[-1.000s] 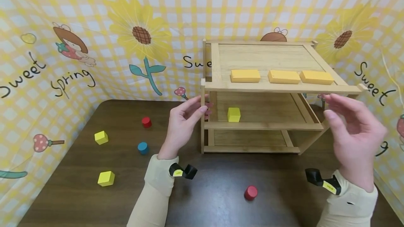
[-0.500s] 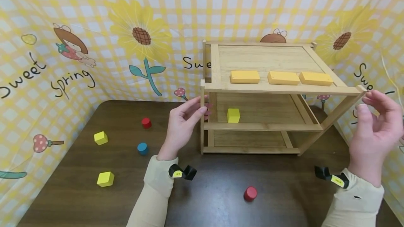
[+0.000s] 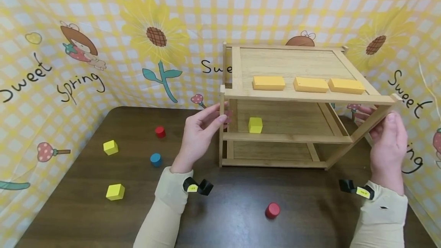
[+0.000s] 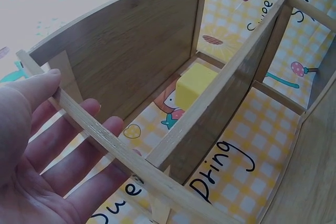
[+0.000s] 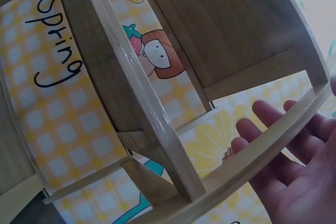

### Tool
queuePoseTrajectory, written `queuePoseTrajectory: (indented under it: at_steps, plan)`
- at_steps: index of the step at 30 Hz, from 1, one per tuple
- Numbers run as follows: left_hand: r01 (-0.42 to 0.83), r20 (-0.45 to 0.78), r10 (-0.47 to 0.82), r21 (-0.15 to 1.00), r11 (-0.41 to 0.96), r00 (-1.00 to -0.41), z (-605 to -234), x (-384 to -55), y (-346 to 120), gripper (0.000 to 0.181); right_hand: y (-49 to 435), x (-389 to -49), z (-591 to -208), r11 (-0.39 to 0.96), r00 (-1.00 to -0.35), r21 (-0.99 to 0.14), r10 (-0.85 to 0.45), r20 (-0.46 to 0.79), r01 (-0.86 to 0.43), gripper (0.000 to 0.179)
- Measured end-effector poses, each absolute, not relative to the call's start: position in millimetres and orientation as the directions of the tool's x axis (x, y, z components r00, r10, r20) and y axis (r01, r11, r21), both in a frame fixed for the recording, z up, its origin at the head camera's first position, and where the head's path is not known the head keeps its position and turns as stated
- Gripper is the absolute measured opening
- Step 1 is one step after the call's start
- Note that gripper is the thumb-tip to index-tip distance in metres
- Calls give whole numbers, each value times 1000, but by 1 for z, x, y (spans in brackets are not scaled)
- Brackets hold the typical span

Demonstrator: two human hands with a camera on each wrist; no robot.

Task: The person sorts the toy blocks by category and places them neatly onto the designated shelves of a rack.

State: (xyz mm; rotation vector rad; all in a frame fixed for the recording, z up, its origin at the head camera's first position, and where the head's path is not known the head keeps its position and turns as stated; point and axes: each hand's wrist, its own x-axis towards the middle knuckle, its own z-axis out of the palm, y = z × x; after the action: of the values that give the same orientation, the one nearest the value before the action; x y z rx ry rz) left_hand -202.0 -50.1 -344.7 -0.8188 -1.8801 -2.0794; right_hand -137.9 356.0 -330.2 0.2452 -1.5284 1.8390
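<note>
Wooden shelf (image 3: 286, 137), one, three boards, upright on a dark table (image 3: 224, 221); we place all entries by it. Left hand (image 3: 198, 135): grasping the shelf's front left post (image 3: 222, 146), thumb on the near side, fingers behind. Right hand (image 3: 387, 141): set about the shelf's front right post (image 3: 339, 155), thumb on the near side, fingers behind; whether it grips or merely rests there, we cannot tell. On the shelf's top board we count three flat yellow blocks (image 3: 311, 84), in a row near the front edge, the left one a little apart. On its middle board, toward the left: one yellow cube (image 3: 255, 124). Left of the shelf, on the table: two further cubes (image 3: 115, 192), yellow; one red peg (image 3: 160, 132); one blue peg (image 3: 156, 159). Before the shelf: a second red peg (image 3: 273, 210). Behind it: checked cloth (image 3: 206, 10), with sunflowers.
</note>
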Motion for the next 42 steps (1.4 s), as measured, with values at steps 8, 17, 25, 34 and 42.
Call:
queuePoseTrajectory:
  at_steps: [8, 17, 25, 34, 42]
  plan:
    - [501, 507, 198, 862, -83, -839, -344, -199, -53, 38, 357, -137, -333, -63, -742, -797, 415, 527, -601, 39]
    - [538, 528, 177, 843, 7, -830, -337, -193, -80, 44, 363, -138, -333, -103, -786, -827, 393, 477, -553, 43]
    - [476, 440, 193, 852, 220, -877, -343, -191, -117, 39, 374, -140, -335, -200, -798, -797, 363, 480, -570, 43]
    - [428, 391, 177, 797, 426, -903, -350, -188, -158, 40, 382, -141, -338, -261, -820, -784, 296, 489, -562, 40]
    - [372, 370, 126, 733, 570, -921, -351, -190, -195, 42, 386, -139, -338, -304, -832, -779, 285, 475, -549, 38]
